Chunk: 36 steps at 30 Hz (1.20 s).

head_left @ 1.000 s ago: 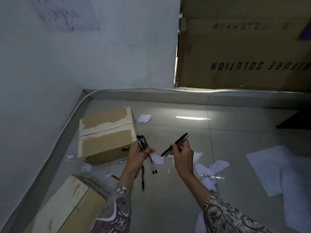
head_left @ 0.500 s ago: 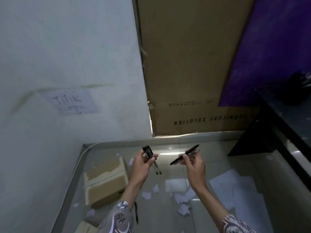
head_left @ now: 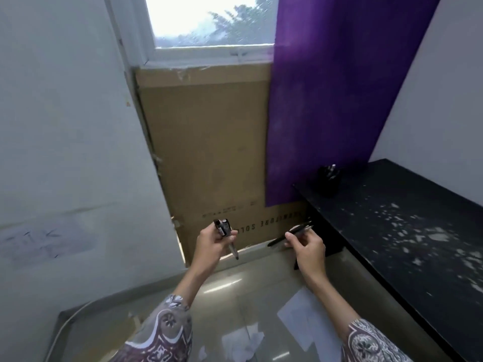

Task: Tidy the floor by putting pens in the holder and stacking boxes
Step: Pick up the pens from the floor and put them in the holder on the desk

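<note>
Floor (head_left: 235, 291): glossy pale tiles | white paper sheet (head_left: 300, 313) lies flat near the desk | crumpled paper scraps (head_left: 243, 340) sit just beside it | black desk (head_left: 418, 244): speckled top carries a dark pen holder (head_left: 328, 176) at its far corner

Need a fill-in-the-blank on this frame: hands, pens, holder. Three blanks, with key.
1. The left hand grips a bunch of ____.
2. The pen holder stands on the black ____.
3. The right hand pinches a pen of ____ colour.

Missing words: pens; desk; black
</note>
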Each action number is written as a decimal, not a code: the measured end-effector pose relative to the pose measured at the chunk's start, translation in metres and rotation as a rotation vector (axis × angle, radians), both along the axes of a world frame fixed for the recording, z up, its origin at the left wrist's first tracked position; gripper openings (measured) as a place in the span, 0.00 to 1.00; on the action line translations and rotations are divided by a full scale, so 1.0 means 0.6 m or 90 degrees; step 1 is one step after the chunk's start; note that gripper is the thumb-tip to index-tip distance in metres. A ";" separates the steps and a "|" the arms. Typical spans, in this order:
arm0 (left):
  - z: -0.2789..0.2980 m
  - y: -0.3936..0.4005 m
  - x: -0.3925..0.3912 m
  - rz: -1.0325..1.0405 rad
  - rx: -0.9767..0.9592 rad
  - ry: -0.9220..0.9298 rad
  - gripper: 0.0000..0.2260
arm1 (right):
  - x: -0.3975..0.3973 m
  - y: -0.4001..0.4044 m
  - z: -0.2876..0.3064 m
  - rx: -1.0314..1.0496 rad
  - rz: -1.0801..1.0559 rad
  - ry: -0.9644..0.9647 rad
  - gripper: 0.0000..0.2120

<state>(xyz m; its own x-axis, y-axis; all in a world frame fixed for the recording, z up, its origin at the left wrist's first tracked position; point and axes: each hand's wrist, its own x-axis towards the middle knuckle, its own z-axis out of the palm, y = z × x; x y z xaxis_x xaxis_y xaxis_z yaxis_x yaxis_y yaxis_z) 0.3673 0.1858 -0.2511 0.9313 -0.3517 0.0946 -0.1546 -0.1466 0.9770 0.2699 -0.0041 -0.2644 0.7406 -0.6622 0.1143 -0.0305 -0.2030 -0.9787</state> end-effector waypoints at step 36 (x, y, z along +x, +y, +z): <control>0.045 -0.790 0.364 -0.054 0.066 -0.094 0.06 | 0.371 -0.696 0.008 -0.118 -0.062 0.066 0.04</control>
